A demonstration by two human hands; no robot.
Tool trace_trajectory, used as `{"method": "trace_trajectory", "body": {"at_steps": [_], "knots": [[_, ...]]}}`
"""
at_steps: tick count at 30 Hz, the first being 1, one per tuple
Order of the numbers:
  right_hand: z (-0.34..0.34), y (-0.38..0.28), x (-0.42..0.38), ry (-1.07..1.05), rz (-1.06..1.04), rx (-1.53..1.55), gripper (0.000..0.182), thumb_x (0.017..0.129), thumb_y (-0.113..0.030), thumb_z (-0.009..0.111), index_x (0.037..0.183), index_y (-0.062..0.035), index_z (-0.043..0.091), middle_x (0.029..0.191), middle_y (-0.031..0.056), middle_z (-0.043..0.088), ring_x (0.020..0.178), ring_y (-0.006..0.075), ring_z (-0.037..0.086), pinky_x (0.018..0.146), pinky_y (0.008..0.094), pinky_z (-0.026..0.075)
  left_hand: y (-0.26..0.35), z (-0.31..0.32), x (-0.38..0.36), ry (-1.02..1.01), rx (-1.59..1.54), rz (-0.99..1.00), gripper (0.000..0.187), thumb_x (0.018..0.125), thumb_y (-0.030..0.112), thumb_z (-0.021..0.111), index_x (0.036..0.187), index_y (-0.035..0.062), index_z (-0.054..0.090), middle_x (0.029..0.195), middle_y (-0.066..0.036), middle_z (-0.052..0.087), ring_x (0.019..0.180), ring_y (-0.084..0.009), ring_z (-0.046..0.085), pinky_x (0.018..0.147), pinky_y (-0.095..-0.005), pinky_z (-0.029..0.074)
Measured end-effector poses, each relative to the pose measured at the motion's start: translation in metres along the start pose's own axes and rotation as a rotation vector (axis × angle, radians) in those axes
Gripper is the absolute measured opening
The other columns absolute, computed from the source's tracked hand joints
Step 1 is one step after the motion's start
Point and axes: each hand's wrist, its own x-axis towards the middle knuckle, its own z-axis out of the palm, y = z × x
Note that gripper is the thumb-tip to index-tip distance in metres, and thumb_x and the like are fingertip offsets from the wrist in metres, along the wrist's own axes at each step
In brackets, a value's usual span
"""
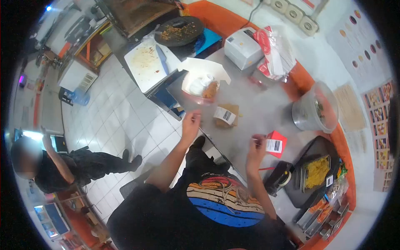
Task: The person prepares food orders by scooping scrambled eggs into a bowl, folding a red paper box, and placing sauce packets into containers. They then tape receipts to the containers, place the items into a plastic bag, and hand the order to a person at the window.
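Fingers point(261, 140) of the right hand point(256, 149) sit right at the left side of a small red card box with a white printed label point(276, 144), just right of centre in the frame. So the box lies to the right of that grip, and whether they're touching or just beside each other, I can't tell. Its longer axis seems to run up and down the frame with a bit of a tilt (fisheye lens, so don't trust that too hard). Right hand is clearly the nearer one.

Left hand point(191, 122) is over by the bench point(254, 109) edge, mid-frame, fingers bunched together. Can't make out whether either grip has anything in it. Straight right of the left hand is a squarish brown cardboard box with a white label point(226, 115), closer to that hand than to the right one. Up and slightly right of it is an open white paper takeaway box point(189, 68) with food inside.
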Motion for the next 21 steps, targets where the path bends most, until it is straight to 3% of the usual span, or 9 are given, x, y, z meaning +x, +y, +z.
{"method": "trace_trajectory", "body": {"at_steps": [1, 4, 8, 10, 11, 12, 14, 17, 21], "knots": [[0.015, -0.010, 0.002, -0.135, 0.038, -0.093, 0.029, 0.083, -0.012, 0.066, 0.110, -0.0060, 0.057, 0.110, 0.0126, 0.056, 0.103, 0.0246, 0.053, 0.092, 0.0320, 0.041, -0.003, -0.016, 0.011, 0.062, 0.064, 0.023, 0.026, 0.087, 0.006, 0.061, 0.113, 0.0031, 0.063, 0.101, -0.010, 0.063, 0.081, -0.0190, 0.060, 0.074, -0.0312, 0.050], [0.073, -0.010, 0.026, -0.193, -0.534, -0.310, 0.042, 0.072, -0.008, 0.072, 0.111, -0.0089, 0.057, 0.123, 0.0110, 0.056, 0.117, 0.0286, 0.049, 0.100, 0.0390, 0.036, -0.029, -0.047, 0.054, 0.201, 0.122, 0.075, 0.032, 0.085, 0.005, 0.061, 0.116, 0.0018, 0.060, 0.104, -0.013, 0.061, 0.078, -0.0197, 0.058, 0.073, -0.0304, 0.049], [0.130, 0.001, 0.059, -0.417, -0.558, -0.749, 0.049, 0.062, -0.023, 0.081, 0.106, -0.0137, 0.062, 0.150, 0.0147, 0.036, 0.137, 0.0399, 0.030, 0.108, 0.0556, 0.020, -0.046, -0.062, 0.122, 0.198, 0.186, -0.046, 0.050, 0.083, 0.019, 0.066, 0.128, 0.0014, 0.054, 0.128, -0.020, 0.054, 0.100, -0.0311, 0.061, 0.089, -0.0392, 0.048], [0.134, 0.015, 0.068, -0.500, -0.619, -0.795, 0.053, 0.060, -0.022, 0.082, 0.109, -0.0142, 0.063, 0.147, 0.0132, 0.038, 0.135, 0.0380, 0.033, 0.106, 0.0564, 0.024, -0.095, -0.053, 0.160, 0.165, 0.321, 0.016, 0.052, 0.084, 0.020, 0.067, 0.130, 0.0027, 0.051, 0.113, -0.019, 0.062, 0.087, -0.0271, 0.065, 0.079, -0.0381, 0.051], [0.136, 0.020, 0.068, -0.457, -0.617, -0.859, 0.051, 0.060, -0.021, 0.081, 0.107, -0.0147, 0.064, 0.148, 0.0132, 0.038, 0.136, 0.0384, 0.032, 0.106, 0.0558, 0.023, -0.121, -0.041, 0.177, 0.201, 0.376, 0.159, 0.053, 0.084, 0.022, 0.066, 0.131, 0.0033, 0.050, 0.112, -0.020, 0.063, 0.094, -0.0293, 0.065, 0.087, -0.0400, 0.049], [0.137, 0.026, 0.069, -0.412, -0.618, -0.923, 0.048, 0.060, -0.020, 0.081, 0.105, -0.0152, 0.065, 0.149, 0.0131, 0.038, 0.137, 0.0389, 0.031, 0.106, 0.0553, 0.023, -0.027, -0.067, 0.164, -0.113, 0.000, -0.379, 0.054, 0.086, 0.023, 0.064, 0.135, 0.0046, 0.049, 0.121, -0.020, 0.061, 0.110, -0.0319, 0.059, 0.097, -0.0417, 0.045], [0.127, 0.031, 0.078, -0.425, -0.704, -0.729, 0.046, 0.060, -0.016, 0.078, 0.103, -0.0171, 0.066, 0.146, 0.0165, 0.042, 0.135, 0.0405, 0.035, 0.106, 0.0548, 0.024, -0.114, -0.036, 0.186, -0.091, 0.341, 0.007, 0.046, 0.089, 0.019, 0.053, 0.135, 0.0116, 0.053, 0.130, -0.019, 0.057, 0.118, -0.0353, 0.055, 0.101, -0.0437, 0.042], [0.107, 0.044, 0.104, -0.350, -0.745, -0.809, 0.046, 0.058, -0.016, 0.080, 0.102, -0.0158, 0.067, 0.144, 0.0174, 0.045, 0.134, 0.0399, 0.038, 0.103, 0.0557, 0.031, -0.076, -0.051, 0.177, -0.120, 0.291, 0.016, 0.047, 0.087, 0.013, 0.049, 0.134, 0.0149, 0.055, 0.128, -0.020, 0.057, 0.116, -0.0376, 0.054, 0.102, -0.0460, 0.042], [0.090, 0.040, 0.123, -0.141, -0.587, -0.919, 0.042, 0.062, -0.013, 0.079, 0.101, -0.0101, 0.067, 0.129, 0.0188, 0.057, 0.122, 0.0401, 0.050, 0.100, 0.0465, 0.039, -0.085, -0.054, 0.176, -0.124, 0.185, 0.002, 0.041, 0.088, 0.019, 0.053, 0.128, 0.0127, 0.059, 0.124, -0.018, 0.059, 0.115, -0.0367, 0.055, 0.100, -0.0457, 0.043]]}}
